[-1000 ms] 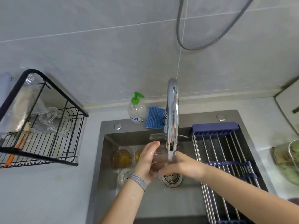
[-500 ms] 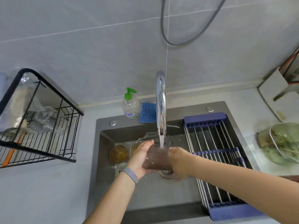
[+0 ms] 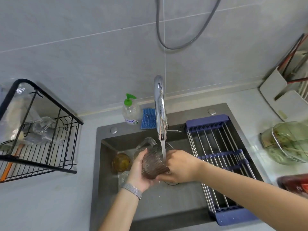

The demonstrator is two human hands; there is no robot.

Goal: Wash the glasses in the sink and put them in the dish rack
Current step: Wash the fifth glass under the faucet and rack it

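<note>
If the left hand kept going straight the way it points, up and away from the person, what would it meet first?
Probably the clear glass jug just beyond the left hand, which grips the ribbed glass; then the sink back wall. Depth is unclear.

soap bottle point(image 3: 131, 112) with a blue-printed label, lettering too small to read, no other text

Your hands are boxed in: faucet point(image 3: 160, 110) spout directly above, amber glass point(image 3: 121, 162) and a clear pitcher point(image 3: 146, 144) crowding the sink's point(image 3: 106, 164) back left. Roll-up rack point(image 3: 220, 157) covers the sink's right side. Near half of the basin is open. Dish rack point(image 3: 38, 144) on the left counter: front wires free, glassware at the back.
</note>
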